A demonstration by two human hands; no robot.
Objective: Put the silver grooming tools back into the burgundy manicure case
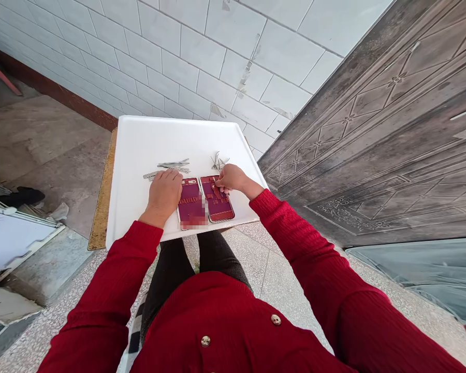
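Observation:
An open manicure case (188, 207) lies on the white table (140, 150), with a purple lining, dark red trim and rows of small loops. My left hand (165, 192) is at its left edge, fingers curled down; the thumb is hidden. Over the upper part of the right half, my right hand (233, 178) has its fingers pinched together beside a small strap with a round snap. What they pinch is too small to make out. Several slim metal manicure tools (174, 166) lie beyond my left hand. Behind my right hand is a small pile of metal clippers or nippers (218, 161).
A white tiled wall (171, 62) stands behind the table. To the right is a dark patterned metal door (353, 124). On the left, a white-topped metal rack (15, 238) stands near the table's wooden side (103, 202). The floor is speckled stone.

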